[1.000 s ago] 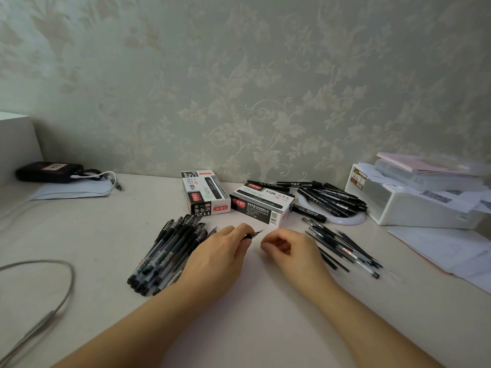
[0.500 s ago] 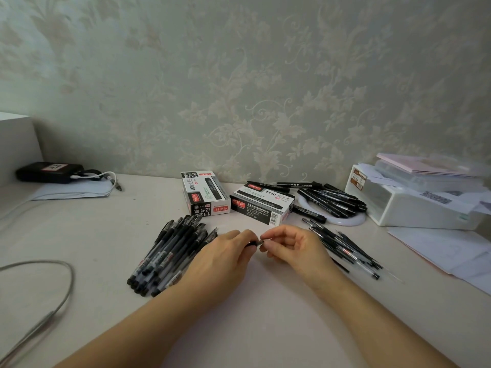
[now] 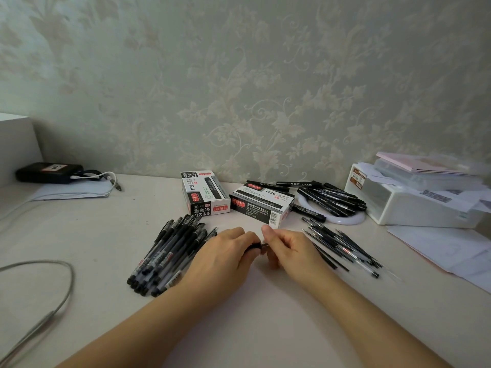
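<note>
My left hand (image 3: 223,257) grips a black gel pen (image 3: 255,245) at the middle of the table; most of the pen is hidden inside the fist and only its front end shows. My right hand (image 3: 288,248) meets it from the right and pinches the pen's tip with thumb and fingers. A pile of capped black gel pens (image 3: 168,253) lies just left of my left hand. Loose thin pen refills and pen parts (image 3: 342,247) lie spread to the right of my right hand.
Two black-and-white marker boxes (image 3: 206,195) (image 3: 261,205) stand behind my hands. Black markers (image 3: 332,199) lie on a white ring behind them. A white box (image 3: 414,205) with papers is at right, a black device (image 3: 49,172) at far left, a grey cable (image 3: 50,312) at near left.
My right hand has moved left to my left hand and now pinches the tip of the pen that the left hand holds. The left hand has hardly moved.
</note>
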The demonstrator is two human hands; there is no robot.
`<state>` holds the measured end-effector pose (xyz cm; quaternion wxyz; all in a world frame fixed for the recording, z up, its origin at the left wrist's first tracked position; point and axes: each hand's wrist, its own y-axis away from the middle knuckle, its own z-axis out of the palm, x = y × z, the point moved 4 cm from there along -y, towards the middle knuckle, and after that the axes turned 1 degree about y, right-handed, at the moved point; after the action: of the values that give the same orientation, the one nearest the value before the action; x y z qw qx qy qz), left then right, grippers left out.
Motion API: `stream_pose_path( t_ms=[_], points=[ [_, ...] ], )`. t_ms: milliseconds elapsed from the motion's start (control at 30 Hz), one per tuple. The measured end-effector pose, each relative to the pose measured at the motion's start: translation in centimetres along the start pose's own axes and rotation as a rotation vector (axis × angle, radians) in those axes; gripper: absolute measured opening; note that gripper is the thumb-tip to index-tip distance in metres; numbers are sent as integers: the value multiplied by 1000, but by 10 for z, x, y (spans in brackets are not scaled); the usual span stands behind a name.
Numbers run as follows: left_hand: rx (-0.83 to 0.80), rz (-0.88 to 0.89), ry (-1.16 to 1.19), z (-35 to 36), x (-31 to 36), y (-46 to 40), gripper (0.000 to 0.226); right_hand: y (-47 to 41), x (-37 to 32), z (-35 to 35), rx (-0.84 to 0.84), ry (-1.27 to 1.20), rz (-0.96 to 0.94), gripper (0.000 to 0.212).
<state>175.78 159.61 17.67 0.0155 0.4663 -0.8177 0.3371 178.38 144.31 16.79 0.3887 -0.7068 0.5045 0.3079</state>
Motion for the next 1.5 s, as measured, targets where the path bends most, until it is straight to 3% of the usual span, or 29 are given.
stream_pose_path(
  t_ms=[133, 400, 567, 800, 867, 1000, 1233, 1400, 1500],
  points=[
    [22, -23, -14, -1, -5, 0, 16, 0, 4, 1, -112, -107, -17, 13],
    [32, 22, 4, -1, -1, 0, 14, 1, 1, 1, -51, -46, -33, 54],
    [32, -1, 22, -2, -4, -1, 15, 2, 1, 1, -135, -100, -78, 20],
    [28, 25, 22, -5, 1, 0, 13, 4, -3, 1, -53, -1, -57, 55],
    [28, -9, 25, -4, -1, 0, 14, 5, -5, 1, -50, -46, -75, 52],
    [-24, -27, 27, -3, -2, 1, 14, 6, -7, -3, -103, -86, -133, 23],
    [39, 29, -60, -16, 4, -1, 15, 4, -6, -1, -97, -19, -92, 37],
    [48, 21, -60, -16, 9, -4, 35, 3, -3, -5, -53, -44, -82, 36],
    [28, 13, -46, -18, 8, -4, 34, 3, -2, -4, -61, -30, -91, 37]
  ],
)
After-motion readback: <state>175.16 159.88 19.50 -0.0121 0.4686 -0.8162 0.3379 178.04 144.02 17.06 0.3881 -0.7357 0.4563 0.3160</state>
